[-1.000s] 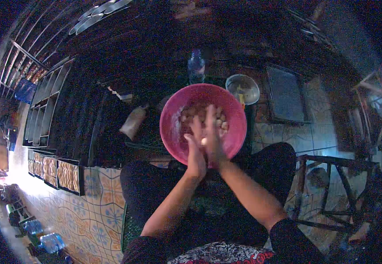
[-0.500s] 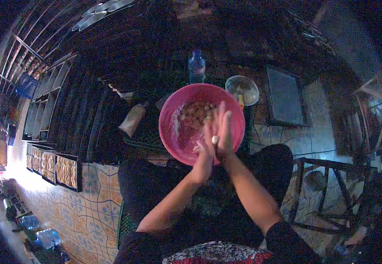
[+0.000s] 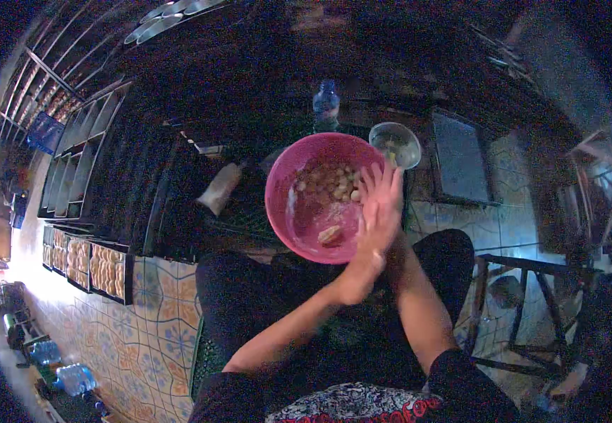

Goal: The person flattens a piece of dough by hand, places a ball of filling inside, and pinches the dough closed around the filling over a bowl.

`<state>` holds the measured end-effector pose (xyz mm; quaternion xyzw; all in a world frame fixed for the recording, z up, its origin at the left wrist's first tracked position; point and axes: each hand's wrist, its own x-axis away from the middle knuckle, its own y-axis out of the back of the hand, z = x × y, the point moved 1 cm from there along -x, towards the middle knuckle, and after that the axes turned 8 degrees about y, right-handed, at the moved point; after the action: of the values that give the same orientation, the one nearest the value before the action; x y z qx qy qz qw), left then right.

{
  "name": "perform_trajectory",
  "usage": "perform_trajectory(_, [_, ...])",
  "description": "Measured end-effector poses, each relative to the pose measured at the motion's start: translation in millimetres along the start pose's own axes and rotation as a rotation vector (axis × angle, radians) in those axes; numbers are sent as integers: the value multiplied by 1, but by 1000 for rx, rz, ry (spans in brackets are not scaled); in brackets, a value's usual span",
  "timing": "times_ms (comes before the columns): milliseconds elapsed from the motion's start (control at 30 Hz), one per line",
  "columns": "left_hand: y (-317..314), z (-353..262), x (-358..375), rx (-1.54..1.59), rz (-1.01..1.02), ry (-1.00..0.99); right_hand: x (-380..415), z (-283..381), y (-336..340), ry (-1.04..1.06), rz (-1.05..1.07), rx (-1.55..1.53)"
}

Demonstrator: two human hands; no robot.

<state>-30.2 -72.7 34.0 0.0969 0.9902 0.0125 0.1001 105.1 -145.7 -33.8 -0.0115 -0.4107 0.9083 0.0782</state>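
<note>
The left hand [image 3: 371, 247] and the right hand [image 3: 393, 201] are pressed together over the near right side of a pink basin [image 3: 278, 197], the left crossing in front of the right, with the fingers extended and slightly spread at the tips; the hands are blurred, and I cannot tell whether anything lies between the palms. The basin stands in front of the person's knees, and in it a cluster of small pale balls [image 3: 334, 182] lies toward the far side, while a larger pale lump [image 3: 330, 235] sits apart from them, near the wall closest to the person. White, powdery smears mark the basin's inside. Just beyond its far right rim is a metal bowl [image 3: 406, 143] with something yellow in it, and behind the basin a bottle [image 3: 326, 103] stands upright. A flat rectangular tray [image 3: 459, 158] lies farther right, a pale bag [image 3: 219, 190] lies to the left, and well apart, lower left, rows of light brown pieces [image 3: 108, 273] fill dark trays on the tiled floor [image 3: 158, 321]
</note>
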Motion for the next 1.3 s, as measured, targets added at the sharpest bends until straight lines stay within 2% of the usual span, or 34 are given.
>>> perform_trajectory(100, [-17, -16, 7, -473, 29, -98, 11, -9, 13, -88, 92, -16])
perform_trajectory(133, [-13, -20, 3, -469, 20, -93, 29, -7, 5, -96, 95, -10])
perform_trajectory(200, [9, -26, -11, -420, -197, -180, 77, 6, -20, -121, 346, 25])
perform_trajectory(233, [23, -9, -18, -439, -266, 7, 86, 0, -20, -127, 350, 21])
perform_trajectory(267, [39, 11, -24, -454, -336, 192, 93, -8, -19, -258, 376, 55])
perform_trajectory(300, [53, 20, -24, -457, -346, 190, 99, -14, -21, -390, 406, 93])
perform_trajectory(333, [67, 27, -21, -147, -394, 219, 123, -3, -54, -180, 491, 350])
perform_trajectory(400, [89, 33, -17, 472, -463, 260, 143, -14, -69, -280, 513, 252])
perform_trajectory(467, [79, 37, -16, 410, -409, 242, 135, -7, -71, -273, 429, 234])
perform_trajectory(533, [49, 44, -8, 593, -115, 360, 107, 16, -79, -243, 271, 210])
perform_trajectory(567, [35, 44, -3, 597, -110, 362, 91, 29, -79, -227, 193, 203])
perform_trajectory(600, [18, 40, 2, 504, -83, 277, 76, 40, -76, -207, 118, 197])
perform_trajectory(633, [0, 35, 5, 413, -53, 188, 56, 42, -57, -196, 114, 204])
perform_trajectory(700, [-26, 26, 5, 233, 10, 5, 24, 47, -23, 76, 230, 351])
perform_trajectory(733, [-27, 26, 1, 239, 21, -1, 22, 50, -17, 89, 225, 357])
perform_trajectory(800, [-17, 28, 0, 397, 75, 128, 30, 42, -12, 2, 109, 339])
perform_trajectory(833, [-11, 27, 6, 495, 9, 248, 42, 40, -23, -160, 121, 383])
perform_trajectory(867, [0, 37, 1, 365, -143, 349, 58, 31, -28, -144, 249, 439])
perform_trajectory(900, [15, 39, -4, 558, -104, 316, 75, 23, -33, -129, 379, 494])
perform_trajectory(933, [31, 42, -8, 751, -65, 281, 88, 15, -39, -132, 381, 484])
perform_trajectory(1000, [54, 55, -11, 608, -349, 350, 114, -2, -55, -75, 527, 599])
perform_trajectory(1033, [58, 69, -12, 764, -359, 280, 120, -25, -53, -14, 501, 467])
perform_trajectory(1067, [57, 81, -5, 755, -357, 284, 115, -37, -43, -13, 496, 457])
perform_trajectory(1133, [42, 48, -2, 544, -229, 374, 90, -36, -32, -56, 414, 423])
perform_trajectory(1167, [27, 67, -3, 758, -176, 346, 70, -21, -27, 203, 393, 1262])
perform_trajectory(1200, [5, 52, -3, 761, -145, 353, 53, 15, -37, 214, 363, 1270])
perform_trajectory(1267, [-23, 3, 1, 235, -240, 17, 36, 82, -68, -172, 120, 617])
perform_trajectory(1300, [-21, 2, -3, 236, -225, 18, 25, 78, -54, -164, 107, 614])
